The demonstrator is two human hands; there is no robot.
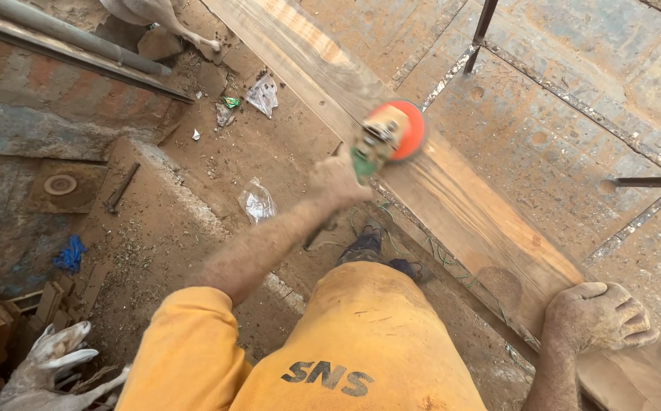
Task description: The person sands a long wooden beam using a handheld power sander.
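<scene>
**Sander held on a long plank**

A long, pale brown wooden plank (460, 205) is seen laid slantwise over a dusty, rust-coloured metal sheet surface (574, 99); the plank's near edge hangs over a trench of bare earth, where the person's dark shoes (368, 247) are planted. Beyond the plank's far edge, wide flat room is left on the metal sheet, crossed only by thin dark steel bars (650, 182).

Against the plank's near edge, partway along it, a green-bodied power sander with a round orange disc (391, 133) is held; it is blurred. The left hand (336, 181) is wrapped closed around the sander's handle, just off the plank's near edge. At the plank's nearest end the right hand (600, 316) is pressed down, fingers curled over the edge and clamping the wood.

On the near side of the plank, loose on the dirt, crumpled clear plastic bags (257, 202) are scattered; what is in them cannot be told. Well apart from the plank, a white goat (49, 365) is seen in the lower corner.
</scene>
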